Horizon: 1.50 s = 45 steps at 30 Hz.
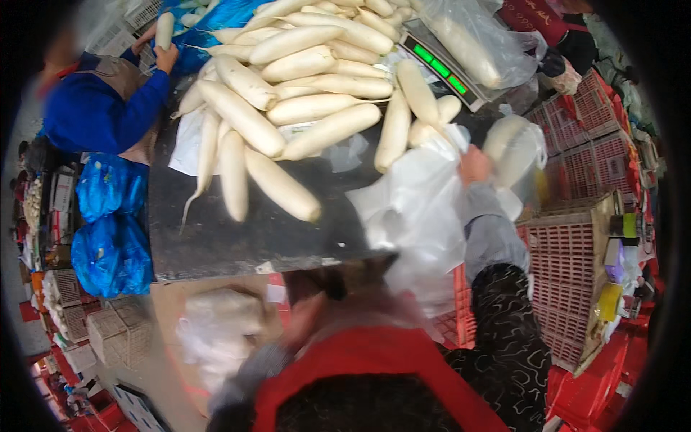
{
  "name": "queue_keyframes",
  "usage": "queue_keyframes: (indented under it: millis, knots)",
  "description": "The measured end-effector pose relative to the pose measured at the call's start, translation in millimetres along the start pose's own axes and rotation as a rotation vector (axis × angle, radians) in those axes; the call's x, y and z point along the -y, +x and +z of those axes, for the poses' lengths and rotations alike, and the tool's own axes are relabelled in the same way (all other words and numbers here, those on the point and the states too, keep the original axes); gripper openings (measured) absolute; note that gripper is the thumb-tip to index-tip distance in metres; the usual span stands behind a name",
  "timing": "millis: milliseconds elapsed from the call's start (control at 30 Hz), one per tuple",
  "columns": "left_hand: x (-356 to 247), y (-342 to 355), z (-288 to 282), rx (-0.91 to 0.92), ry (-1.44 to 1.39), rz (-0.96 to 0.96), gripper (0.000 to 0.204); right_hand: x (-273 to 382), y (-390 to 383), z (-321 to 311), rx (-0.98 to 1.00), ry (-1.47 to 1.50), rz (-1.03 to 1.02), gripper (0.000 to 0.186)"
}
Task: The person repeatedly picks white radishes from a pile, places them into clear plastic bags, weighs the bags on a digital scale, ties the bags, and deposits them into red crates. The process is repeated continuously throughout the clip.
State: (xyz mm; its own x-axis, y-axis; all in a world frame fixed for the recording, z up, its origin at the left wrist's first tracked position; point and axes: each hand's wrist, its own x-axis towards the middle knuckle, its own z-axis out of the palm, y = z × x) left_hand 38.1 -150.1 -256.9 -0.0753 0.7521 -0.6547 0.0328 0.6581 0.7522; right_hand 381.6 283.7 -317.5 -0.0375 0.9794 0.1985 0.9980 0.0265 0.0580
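My right hand [473,164] is closed on the upper part of a white plastic bag [410,205] that drapes over the front right of the dark table [216,252]. My left hand [302,317] is low, below the table's front edge, smeared by motion; its fingers are unclear. Many long white radishes [324,129] are piled across the table, several lying loose just beyond the bag. A clear bag holding a white radish [511,147] lies right of my right hand.
A scale [439,68] carries another bagged radish. A co-worker in blue [108,108] holds a radish at the upper left, near blue bags [108,252]. Red crates [554,281] are stacked at the right. A white bag [216,331] lies below the table.
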Motion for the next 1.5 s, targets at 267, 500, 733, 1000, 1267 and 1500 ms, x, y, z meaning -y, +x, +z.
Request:
queue_keyframes:
  millis: [267,500,733,1000,1267,1500]
  knots:
    - [45,-98,-89,-0.247,-0.373,0.027,0.034,25,-18,-32,0.097,0.180,0.178,0.024]
    - [-71,47,-10,-0.247,0.253,0.626,0.019,3,-83,-39,0.172,0.209,0.460,0.043]
    - [-224,193,89,-0.486,0.597,1.195,0.028,-29,-110,-43,0.223,0.303,0.402,0.051]
    - [-269,296,104,-0.290,1.595,1.095,0.023,-43,-98,-51,0.307,0.774,0.481,0.058]
    - [-292,333,63,-0.326,1.398,1.272,0.041,-4,-7,-7,0.035,1.318,0.596,0.055]
    - [-233,246,72,-0.181,1.135,1.212,0.038,-35,-17,-7,0.190,0.787,0.140,0.059]
